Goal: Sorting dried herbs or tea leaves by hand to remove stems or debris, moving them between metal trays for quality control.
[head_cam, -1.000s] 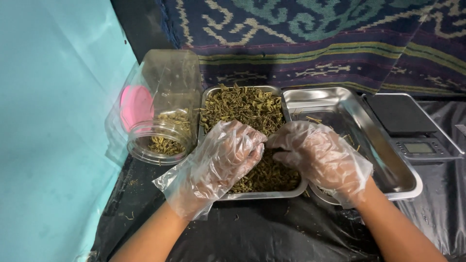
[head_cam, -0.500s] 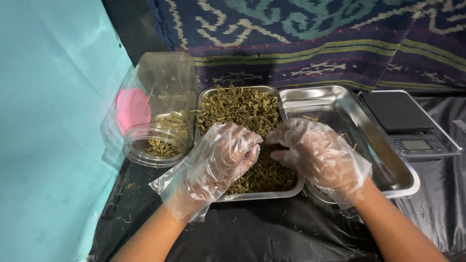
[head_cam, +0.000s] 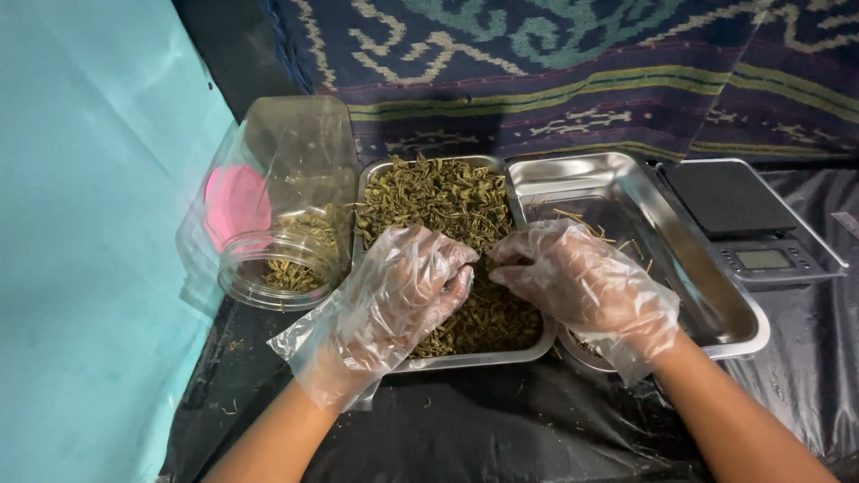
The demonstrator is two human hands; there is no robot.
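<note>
Working w/ both gloved hands over herb tray [head_cam: 523,344], landmark here. Left hand [head_cam: 394,309] resting at tray's near-left edge, fingers [head_cam: 443,286] curled narrow into dried herbs [head_cam: 438,201]; right hand [head_cam: 586,286] at near-right edge, fingers pinched narrow on a few sprigs. Herbs filling tray, heaped toward far end. Judging them light, brittle, crumbly; best pinching small tufts by stems, gently. Counting: 2 steel trays, 1 clear jar [head_cam: 282,215] lying left of tray, 1 scale [head_cam: 747,219] far right beyond nearly bare second tray [head_cam: 662,215], on black tabletop [head_cam: 501,429].
</note>
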